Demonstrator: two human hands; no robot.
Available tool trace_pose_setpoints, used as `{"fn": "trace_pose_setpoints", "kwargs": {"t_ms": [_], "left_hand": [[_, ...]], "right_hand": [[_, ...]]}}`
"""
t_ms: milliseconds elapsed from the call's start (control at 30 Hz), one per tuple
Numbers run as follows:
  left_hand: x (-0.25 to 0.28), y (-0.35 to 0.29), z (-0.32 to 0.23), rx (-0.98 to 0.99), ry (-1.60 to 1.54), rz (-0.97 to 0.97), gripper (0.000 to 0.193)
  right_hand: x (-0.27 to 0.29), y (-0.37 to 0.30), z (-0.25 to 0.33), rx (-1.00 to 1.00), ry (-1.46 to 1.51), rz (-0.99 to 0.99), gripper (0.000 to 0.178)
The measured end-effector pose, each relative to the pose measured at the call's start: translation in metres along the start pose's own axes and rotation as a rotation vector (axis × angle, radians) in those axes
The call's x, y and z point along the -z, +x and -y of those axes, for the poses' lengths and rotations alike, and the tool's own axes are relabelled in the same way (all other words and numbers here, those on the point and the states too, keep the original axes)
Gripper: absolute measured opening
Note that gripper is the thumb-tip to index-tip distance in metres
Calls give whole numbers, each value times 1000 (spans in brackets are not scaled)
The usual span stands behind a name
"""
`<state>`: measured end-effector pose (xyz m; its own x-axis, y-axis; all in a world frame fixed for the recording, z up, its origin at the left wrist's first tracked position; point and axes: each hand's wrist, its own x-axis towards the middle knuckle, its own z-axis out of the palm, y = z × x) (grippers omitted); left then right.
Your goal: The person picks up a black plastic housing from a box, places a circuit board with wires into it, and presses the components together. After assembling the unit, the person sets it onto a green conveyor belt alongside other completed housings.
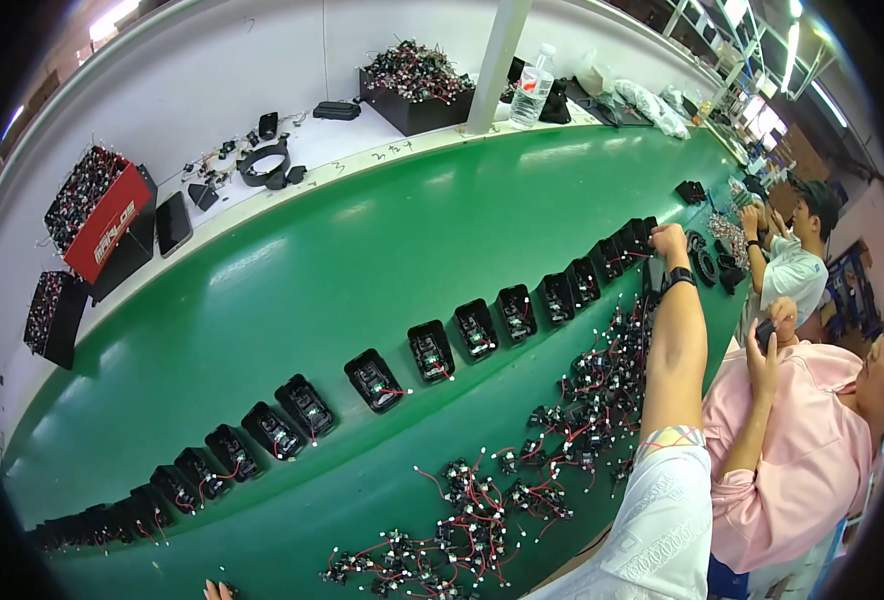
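Note:
A long curved row of open black plastic housings [429, 352], each with small parts and red wires inside, runs across the green table. My right arm reaches to the far right end of the row. There my right hand [668, 240], with a dark band on its wrist, is closed on the last black housing [650, 228]; the fingers partly hide it. Only the fingertips of my left hand [217, 591] show at the bottom edge, stretched and slightly apart, below the left part of the row. Loose small black parts with red wires [472, 510] lie in a heap in front of the row.
A white shelf along the back holds a black box of wired parts [417, 95], a water bottle [532, 90], a phone [173, 223], a black ring [264, 165] and a red-fronted box [112, 225]. At right, a co-worker in pink [792, 440] and one in white [792, 270] handle parts.

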<state>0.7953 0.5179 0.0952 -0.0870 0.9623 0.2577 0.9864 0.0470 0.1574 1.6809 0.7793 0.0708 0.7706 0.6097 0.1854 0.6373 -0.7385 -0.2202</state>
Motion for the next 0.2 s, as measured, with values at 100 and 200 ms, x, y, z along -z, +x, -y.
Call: {"fn": "trace_pose_setpoints", "kwargs": {"t_ms": [100,200], "left_hand": [[-9,-3,9,18,-106,-89,55],[-28,-7,38,96,-224,-51,70]], "right_hand": [[-16,15,25,39,11,120,24],[63,93,11,906,-448,-154,22]]}}
